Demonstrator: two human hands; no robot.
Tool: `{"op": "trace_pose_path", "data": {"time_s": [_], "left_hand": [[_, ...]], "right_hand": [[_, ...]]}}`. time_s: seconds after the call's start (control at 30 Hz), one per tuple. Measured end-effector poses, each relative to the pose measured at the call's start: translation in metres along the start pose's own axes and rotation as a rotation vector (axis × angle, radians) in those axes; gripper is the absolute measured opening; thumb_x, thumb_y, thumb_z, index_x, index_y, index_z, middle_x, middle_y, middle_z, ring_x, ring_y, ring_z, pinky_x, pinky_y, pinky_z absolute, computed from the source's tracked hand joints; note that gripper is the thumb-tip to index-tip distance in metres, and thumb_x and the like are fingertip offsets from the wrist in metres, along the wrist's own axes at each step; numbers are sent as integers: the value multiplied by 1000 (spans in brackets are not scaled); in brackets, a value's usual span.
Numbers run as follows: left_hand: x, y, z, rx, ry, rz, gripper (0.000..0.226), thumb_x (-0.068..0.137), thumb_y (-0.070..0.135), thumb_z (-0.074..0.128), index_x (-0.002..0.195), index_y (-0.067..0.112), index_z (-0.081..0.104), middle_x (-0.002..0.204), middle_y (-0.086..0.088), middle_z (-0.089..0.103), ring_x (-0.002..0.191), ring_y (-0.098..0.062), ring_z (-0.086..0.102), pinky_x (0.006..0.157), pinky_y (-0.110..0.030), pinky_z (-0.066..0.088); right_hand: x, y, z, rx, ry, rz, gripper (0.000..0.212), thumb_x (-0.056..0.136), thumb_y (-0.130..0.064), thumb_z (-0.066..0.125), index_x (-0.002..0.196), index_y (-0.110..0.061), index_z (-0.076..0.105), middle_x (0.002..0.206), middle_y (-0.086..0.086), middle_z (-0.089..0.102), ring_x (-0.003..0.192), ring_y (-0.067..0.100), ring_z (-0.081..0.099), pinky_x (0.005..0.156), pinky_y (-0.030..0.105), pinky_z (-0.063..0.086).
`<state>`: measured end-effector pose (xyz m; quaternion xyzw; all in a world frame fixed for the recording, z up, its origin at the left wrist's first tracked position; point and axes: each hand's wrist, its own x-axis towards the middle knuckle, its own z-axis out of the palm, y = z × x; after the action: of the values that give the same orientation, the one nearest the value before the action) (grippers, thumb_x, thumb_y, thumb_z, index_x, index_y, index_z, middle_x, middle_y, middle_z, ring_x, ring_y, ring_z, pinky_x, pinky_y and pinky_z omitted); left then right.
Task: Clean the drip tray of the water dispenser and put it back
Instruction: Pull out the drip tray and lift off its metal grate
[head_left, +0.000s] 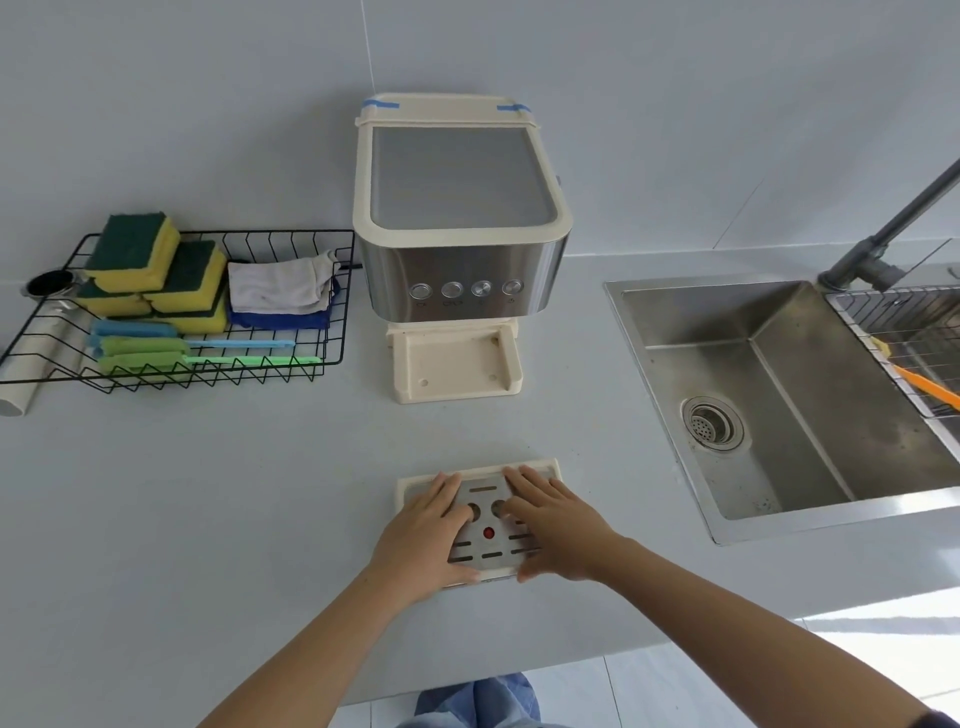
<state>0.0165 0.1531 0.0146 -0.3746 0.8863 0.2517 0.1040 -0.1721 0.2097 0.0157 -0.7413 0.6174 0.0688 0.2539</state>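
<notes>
**A:** Location of the tray?

**B:** The rectangular cream plastic drip tray is recorded lying flat on the pale grey worktop, near the front edge. It is placed directly in front of the steel-and-cream water dispenser and well apart from it. A slotted steel grate is seated in the tray, and a red dot is noted near its middle.

**A:** Hands?

**B:** The left hand is laid palm-down on the tray's left half and the right hand on its right half. The fingers of both are held straight and slightly spread over the grate. The thumbs are set along the tray's near edge.

**A:** Surroundings?

**B:** A black wire basket is noted left of the dispenser. Yellow-and-green sponges, folded white and blue cloths and blue and green long-handled brushes are held in it. A stainless steel sink is set into the worktop at right, with a grey tap behind it.
</notes>
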Motion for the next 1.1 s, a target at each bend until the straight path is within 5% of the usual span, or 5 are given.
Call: {"op": "trace_pose_path", "data": {"time_s": [0.57,0.7,1.1], "left_hand": [[24,-4,-33,72,63,142,61,79,53,57,129,25,36,157,0,1,144,-17,-2,109,-37,27],[44,6,-46,101,79,179,52,79,54,55,118,22,43,157,0,2,144,-18,-2,108,-37,29],[125,49,-50,81,110,181,58,81,52,55,128,22,38,157,-2,6,144,-19,0,109,-38,26]], "right_hand": [[-4,11,-31,16,103,57,62,78,-43,65,131,-22,38,158,4,0,145,23,-5,117,33,2],[-5,30,-45,18,127,77,62,77,-48,64,129,-23,40,158,4,1,145,24,-5,117,34,3],[1,118,-73,-23,141,93,63,75,-47,66,127,-21,43,157,5,8,144,25,4,116,36,9]]}}
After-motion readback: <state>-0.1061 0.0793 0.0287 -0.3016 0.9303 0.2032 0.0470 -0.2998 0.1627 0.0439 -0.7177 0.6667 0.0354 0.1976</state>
